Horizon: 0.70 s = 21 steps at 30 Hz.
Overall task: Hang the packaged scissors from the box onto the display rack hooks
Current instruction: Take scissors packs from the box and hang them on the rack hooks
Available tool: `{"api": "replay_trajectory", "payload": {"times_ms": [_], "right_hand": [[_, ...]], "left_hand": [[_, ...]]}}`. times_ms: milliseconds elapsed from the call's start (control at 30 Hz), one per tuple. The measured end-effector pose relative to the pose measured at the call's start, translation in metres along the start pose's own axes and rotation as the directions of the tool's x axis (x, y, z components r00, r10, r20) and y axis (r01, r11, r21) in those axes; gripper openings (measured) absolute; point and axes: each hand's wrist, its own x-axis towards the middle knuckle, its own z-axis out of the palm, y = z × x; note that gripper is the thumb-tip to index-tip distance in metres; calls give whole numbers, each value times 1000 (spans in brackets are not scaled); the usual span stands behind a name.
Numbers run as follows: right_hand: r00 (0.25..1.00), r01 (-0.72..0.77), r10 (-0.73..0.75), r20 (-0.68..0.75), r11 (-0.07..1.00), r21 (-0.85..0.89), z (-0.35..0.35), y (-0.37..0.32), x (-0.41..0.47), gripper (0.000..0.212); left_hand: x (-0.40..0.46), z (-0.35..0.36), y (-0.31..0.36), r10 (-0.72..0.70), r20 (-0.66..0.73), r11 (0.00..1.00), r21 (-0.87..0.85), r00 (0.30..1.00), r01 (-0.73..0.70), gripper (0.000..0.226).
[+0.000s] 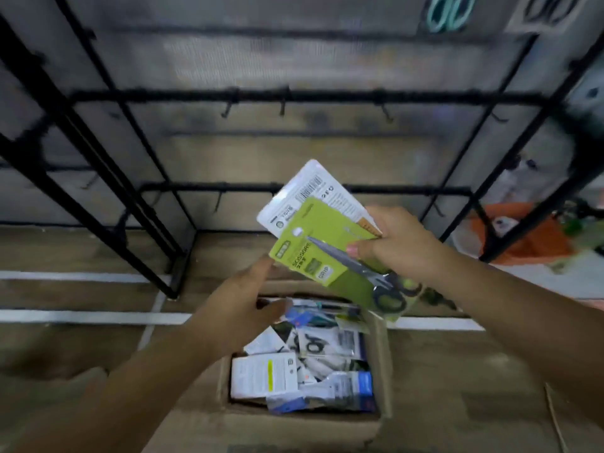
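Currently, our right hand (pixel 397 248) grips two scissor packs (pixel 330 253) | left hand (pixel 248 300) relaxed, touching them | box (pixel 382 361) nearly full | nearest hooks (pixel 282 106) bare.

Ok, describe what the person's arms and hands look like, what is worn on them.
Both forearms are bare as far as the frame shows: no sleeves, no gloves. The left hand and the right hand show no rings, and no watch or band at either wrist. The picture is slightly blurred, so fine details cannot be told.
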Motion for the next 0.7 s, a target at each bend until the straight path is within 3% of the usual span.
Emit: {"api": "replay_trajectory", "payload": {"times_ms": [67,133,167,233,333,433,600,700], "right_hand": [[999,29,-29,-18,999,31,-63,-71,-7,27],[997,65,-64,-44,997,31,-120,-133,-16,24],[995,78,-76,-66,997,25,-144,-160,-22,23],[992,100,-95,-83,993,60,-185,-206,-35,24],[985,124,-102,-140,980,157,-218,-250,-64,25],[974,151,-79,-214,925,349,-225,-274,-91,14],[956,219,-19,-292,708,672,-237,-294,-115,15],[953,233,-22,-302,688,687,-250,-299,-122,18]], "left_hand": [[-9,-64,59,-4,27,996,-93,1000,6,62],[-19,-121,109,-2,78,989,-145,997,13,53],[-23,-147,136,-38,134,997,-67,990,47,53],[-37,-191,185,-51,104,998,54,993,45,59],[-60,-230,248,30,103,999,11,994,-31,55],[-78,-246,291,176,79,983,-58,981,-172,35],[-96,-251,327,207,-52,898,-386,977,-211,21],[-98,-251,341,140,-140,751,-630,980,-197,22]]}}
